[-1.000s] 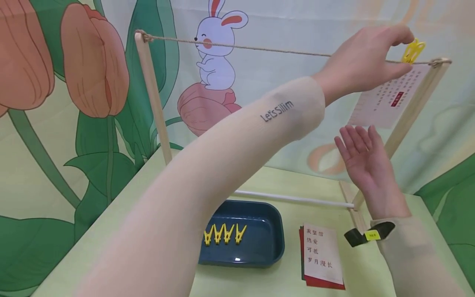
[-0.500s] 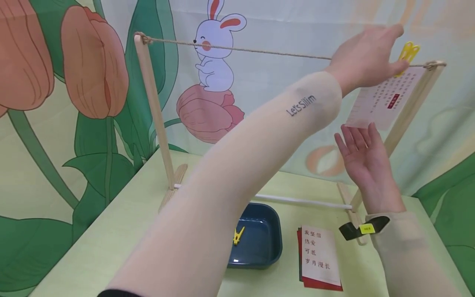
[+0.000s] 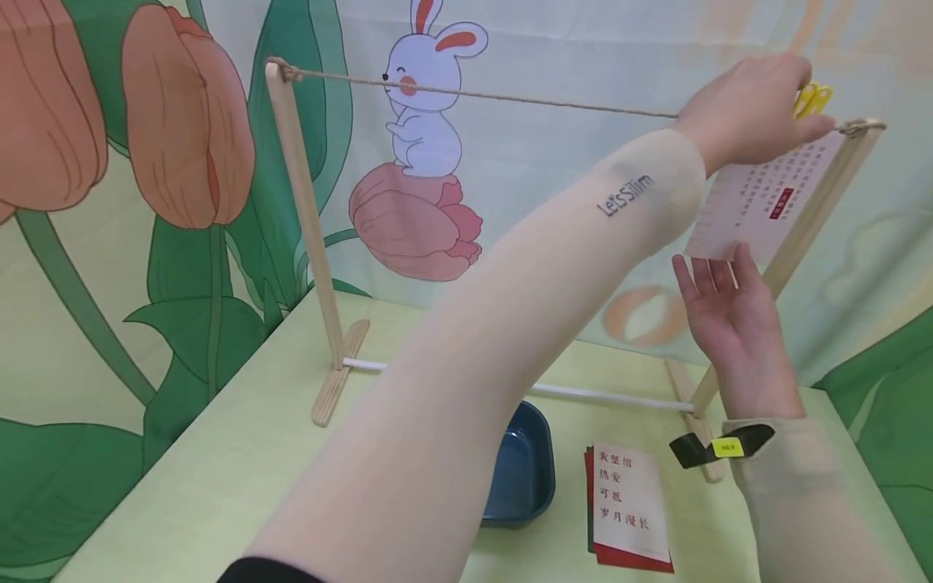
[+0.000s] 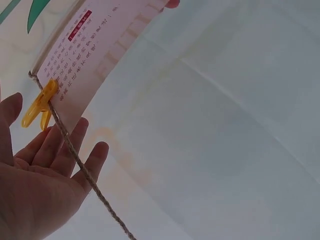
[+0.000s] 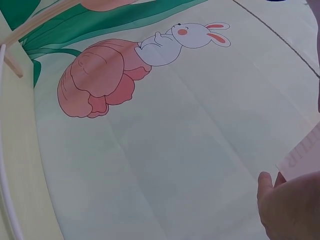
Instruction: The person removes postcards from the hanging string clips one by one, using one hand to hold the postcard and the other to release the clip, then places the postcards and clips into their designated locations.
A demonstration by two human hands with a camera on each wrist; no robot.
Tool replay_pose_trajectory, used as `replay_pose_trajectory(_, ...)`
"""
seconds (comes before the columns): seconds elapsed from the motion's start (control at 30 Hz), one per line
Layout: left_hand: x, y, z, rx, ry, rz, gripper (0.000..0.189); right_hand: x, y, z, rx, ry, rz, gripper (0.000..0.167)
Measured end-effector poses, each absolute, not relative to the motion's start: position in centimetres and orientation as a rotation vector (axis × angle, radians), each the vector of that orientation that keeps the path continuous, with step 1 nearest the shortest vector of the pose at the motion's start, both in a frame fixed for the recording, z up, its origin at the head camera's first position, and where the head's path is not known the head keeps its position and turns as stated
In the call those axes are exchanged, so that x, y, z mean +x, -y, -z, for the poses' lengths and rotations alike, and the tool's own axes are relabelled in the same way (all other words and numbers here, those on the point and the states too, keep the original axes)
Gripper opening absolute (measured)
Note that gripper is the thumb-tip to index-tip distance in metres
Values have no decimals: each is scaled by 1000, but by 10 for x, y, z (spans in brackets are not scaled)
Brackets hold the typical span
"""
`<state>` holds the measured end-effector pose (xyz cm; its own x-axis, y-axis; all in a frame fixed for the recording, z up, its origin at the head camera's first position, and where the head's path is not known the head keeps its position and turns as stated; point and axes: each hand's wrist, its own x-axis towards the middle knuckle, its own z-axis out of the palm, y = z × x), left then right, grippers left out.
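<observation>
A yellow clothespin (image 3: 812, 99) clips a printed card (image 3: 751, 202) to the twine line (image 3: 510, 99) near its right end. My left hand (image 3: 751, 109) is around the clothespin. In the left wrist view, the fingers of that hand (image 4: 42, 185) are spread and loosely bent, with a gap between them and the clothespin (image 4: 42, 102). My right hand (image 3: 736, 324) is palm up below the card, fingertips at its lower edge. The right wrist view shows that hand (image 5: 290, 205) beside the card's corner (image 5: 302, 160), its fingers partly hidden.
Wooden posts (image 3: 302, 202) hold the line, with a white rod (image 3: 612, 395) low between them. A dark blue tray (image 3: 535, 486) stands on the table, partly hidden by my left sleeve (image 3: 466, 364). A stack of cards (image 3: 630, 506) lies right of it.
My left thumb and fingers have let go of the clothespin, and the hand has shifted slightly right. The card's bottom edge now meets my right fingertips. My left arm now hides the tray's clothespins.
</observation>
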<state>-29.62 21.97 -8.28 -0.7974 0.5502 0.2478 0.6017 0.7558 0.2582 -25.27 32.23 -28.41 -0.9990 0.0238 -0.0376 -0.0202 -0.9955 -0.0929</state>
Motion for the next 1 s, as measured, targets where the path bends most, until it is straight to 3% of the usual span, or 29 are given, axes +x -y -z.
replay_pose_trajectory(0.6,-291,-229,78,-752,2839,867,19,-248,-313,285,-57,223,-3054,40)
replay_pose_trajectory(1.0,-287,-217,76,-780,2738,972,21,-245,-318,291,37,88,-3090,42)
